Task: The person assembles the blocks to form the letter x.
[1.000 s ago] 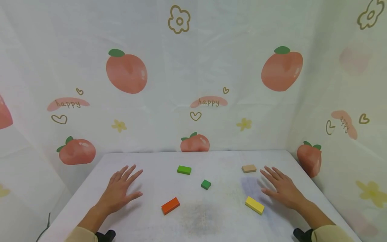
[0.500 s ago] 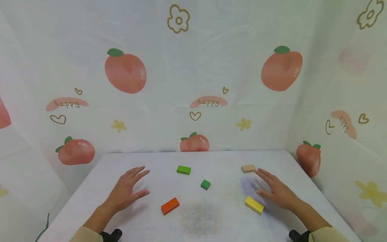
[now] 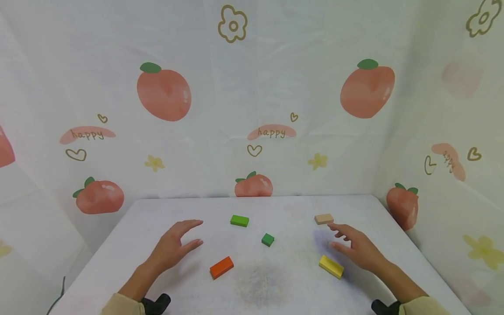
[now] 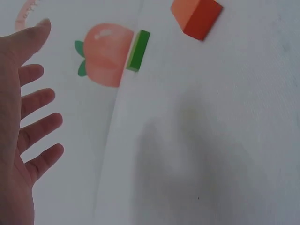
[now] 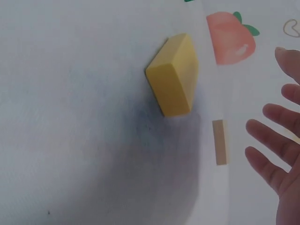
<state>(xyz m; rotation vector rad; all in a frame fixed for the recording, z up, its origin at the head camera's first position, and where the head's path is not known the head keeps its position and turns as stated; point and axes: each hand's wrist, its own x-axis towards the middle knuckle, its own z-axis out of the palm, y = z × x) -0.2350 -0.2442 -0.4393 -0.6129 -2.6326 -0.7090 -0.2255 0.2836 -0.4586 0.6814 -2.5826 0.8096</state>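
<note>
My left hand [image 3: 172, 246] hovers above the left part of the table, thumb and fingers spread apart and nothing in its grasp. To its right lie an orange block [image 3: 222, 267] and a light green block [image 3: 239, 221]. My right hand [image 3: 361, 248] hangs over the right side, also holding nothing, its fingers slightly bent. Just beyond its fingertips is a tan wooden block [image 3: 324, 219], and a yellow block [image 3: 331, 267] lies nearer me, below the thumb. A small dark green cube [image 3: 267, 239] sits between the hands. In the right wrist view the yellow block [image 5: 173, 75] appears large.
The white table [image 3: 283, 205] carries a greyish smudge in front of the green cube. A white curtain [image 3: 212, 96] printed with peaches stands behind it and along both sides. A dark cable [image 3: 62, 293] hangs at the lower left.
Both hands have moved inward, the left one to the right and the right one slightly to the left. Their fingers have bent a little. The blocks lie where they were.
</note>
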